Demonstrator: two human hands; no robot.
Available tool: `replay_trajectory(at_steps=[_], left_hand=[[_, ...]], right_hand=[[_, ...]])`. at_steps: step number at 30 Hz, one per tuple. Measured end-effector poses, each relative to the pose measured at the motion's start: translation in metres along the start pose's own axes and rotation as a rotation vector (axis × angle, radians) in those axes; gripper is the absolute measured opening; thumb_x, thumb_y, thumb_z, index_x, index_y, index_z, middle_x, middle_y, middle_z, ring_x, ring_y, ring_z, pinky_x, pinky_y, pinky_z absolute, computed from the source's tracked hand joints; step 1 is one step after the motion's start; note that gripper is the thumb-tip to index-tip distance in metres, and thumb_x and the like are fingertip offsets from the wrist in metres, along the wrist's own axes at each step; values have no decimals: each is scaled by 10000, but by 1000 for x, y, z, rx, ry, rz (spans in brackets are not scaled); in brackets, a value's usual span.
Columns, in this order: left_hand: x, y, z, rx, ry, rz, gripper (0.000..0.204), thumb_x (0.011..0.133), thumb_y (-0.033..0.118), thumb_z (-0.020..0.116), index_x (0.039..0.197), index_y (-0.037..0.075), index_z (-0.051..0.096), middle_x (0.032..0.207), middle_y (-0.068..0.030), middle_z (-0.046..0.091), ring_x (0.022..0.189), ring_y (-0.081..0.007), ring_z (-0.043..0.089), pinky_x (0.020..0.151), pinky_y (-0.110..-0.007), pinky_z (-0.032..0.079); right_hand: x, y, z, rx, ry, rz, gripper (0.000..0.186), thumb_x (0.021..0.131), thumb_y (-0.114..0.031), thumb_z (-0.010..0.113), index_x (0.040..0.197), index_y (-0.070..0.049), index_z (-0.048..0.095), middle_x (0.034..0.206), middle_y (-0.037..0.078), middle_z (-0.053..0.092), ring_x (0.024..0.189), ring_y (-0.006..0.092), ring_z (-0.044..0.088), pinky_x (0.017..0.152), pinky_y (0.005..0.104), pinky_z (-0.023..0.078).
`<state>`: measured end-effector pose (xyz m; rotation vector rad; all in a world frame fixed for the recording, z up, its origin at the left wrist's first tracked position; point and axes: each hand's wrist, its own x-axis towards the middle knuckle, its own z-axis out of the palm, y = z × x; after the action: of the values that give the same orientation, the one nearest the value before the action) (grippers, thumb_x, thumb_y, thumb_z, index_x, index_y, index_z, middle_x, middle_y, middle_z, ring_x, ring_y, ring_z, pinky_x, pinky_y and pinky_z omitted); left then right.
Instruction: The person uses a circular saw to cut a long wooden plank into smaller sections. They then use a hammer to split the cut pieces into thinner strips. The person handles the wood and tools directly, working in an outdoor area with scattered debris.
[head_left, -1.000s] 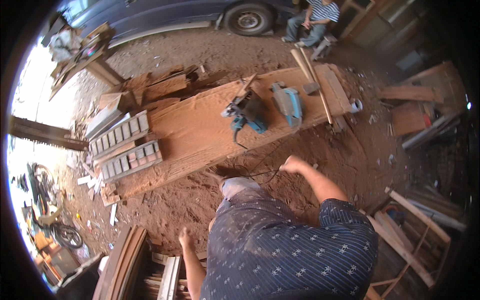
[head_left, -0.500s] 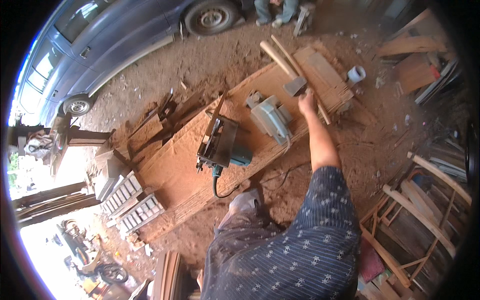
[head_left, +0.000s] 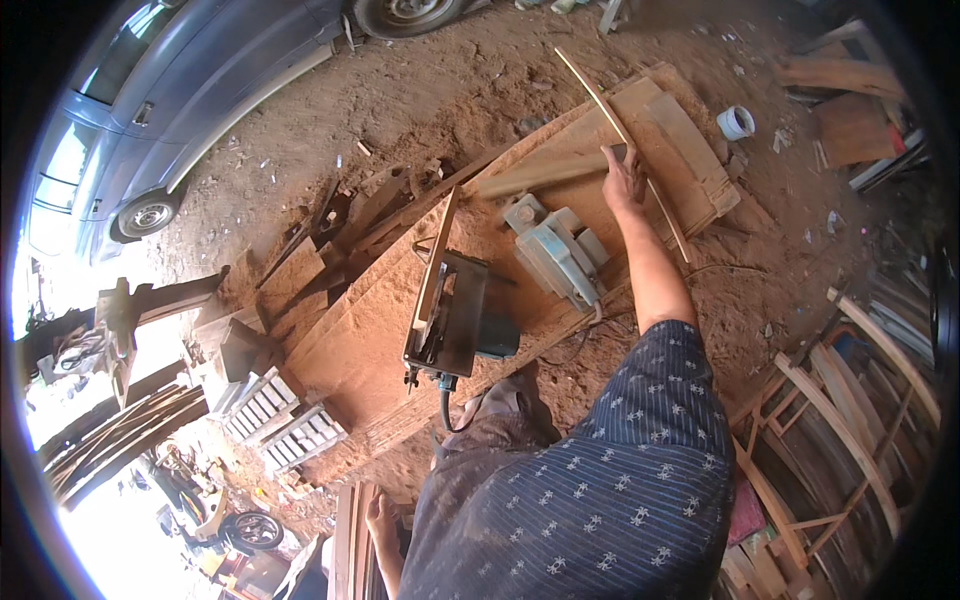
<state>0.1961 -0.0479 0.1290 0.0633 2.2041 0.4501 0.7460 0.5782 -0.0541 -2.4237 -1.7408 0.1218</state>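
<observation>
My right hand (head_left: pixel 624 183) is closed around the dark metal head of an axe at the far right of the workbench (head_left: pixel 340 345). Its pale wooden handle (head_left: pixel 545 175) lies to the left, across the bench top. A thin wooden strip (head_left: pixel 668 222) runs past my fingers and sticks out over both long edges. Left of my right forearm sits a grey-blue electric planer (head_left: pixel 555 250). Farther left stands a bench saw (head_left: pixel 445 310) with a dark metal table. My left hand (head_left: pixel 381 520) is low beside stacked boards (head_left: pixel 352 535); its fingers are too small to read.
Sawdust coats the bench. Slotted pale blocks (head_left: pixel 305 437) stand at its left end. A white bucket (head_left: pixel 736 122) is on the dirt floor, far right. Wooden frames (head_left: pixel 830 420) lean at the right. A dark car (head_left: pixel 210 100) is parked behind, far left.
The axe has swung round: its handle pointed away from me and now lies leftward over the bench. My left hand has come further into view beside the boards.
</observation>
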Motion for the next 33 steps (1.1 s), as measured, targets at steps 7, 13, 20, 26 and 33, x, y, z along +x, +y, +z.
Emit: replay_trajectory(at_steps=[7, 13, 20, 26, 33], left_hand=[[21, 2, 15, 19, -133, -37, 469, 1024, 275, 640, 1369, -36, 582, 1109, -116, 698, 947, -189, 681, 755, -302, 535], [24, -12, 5, -61, -73, 126, 529, 1014, 324, 652, 1400, -25, 561, 1205, -151, 664, 1018, -236, 675, 808, -346, 554], [20, -33, 19, -229, 13, 34, 493, 1012, 323, 658, 1362, -19, 595, 1155, -126, 699, 984, -206, 690, 799, -332, 554], [47, -79, 28, -277, 86, -103, 504, 990, 380, 678, 1334, 14, 640, 1121, -102, 724, 925, -188, 681, 763, -319, 545], [129, -71, -3, -156, 188, 117, 470, 960, 356, 700, 1259, -5, 691, 1191, -174, 738, 1013, -245, 719, 908, -362, 548]], right_hand=[[3, -12, 64, 757, -265, 756, 641, 897, -473, 760, 1301, -22, 550, 1076, 193, 664, 748, 289, 689, 538, 397, 558], [36, -80, 96, 973, -408, 913, 755, 932, -569, 657, 1440, -38, 486, 1202, 190, 644, 706, 251, 687, 482, 364, 577], [43, -54, 70, 1586, -249, 811, 608, 835, -358, 719, 1337, -77, 523, 1281, 153, 579, 1156, 306, 574, 935, 476, 538], [-61, -61, -37, 2152, -1082, 53, 122, 926, -188, 611, 879, -122, 519, 708, -24, 476, 597, 99, 481, 516, 236, 413], [-200, -162, -171, 1308, -921, 142, 239, 987, -268, 658, 1030, -58, 555, 820, 15, 550, 683, 145, 574, 629, 320, 489]])
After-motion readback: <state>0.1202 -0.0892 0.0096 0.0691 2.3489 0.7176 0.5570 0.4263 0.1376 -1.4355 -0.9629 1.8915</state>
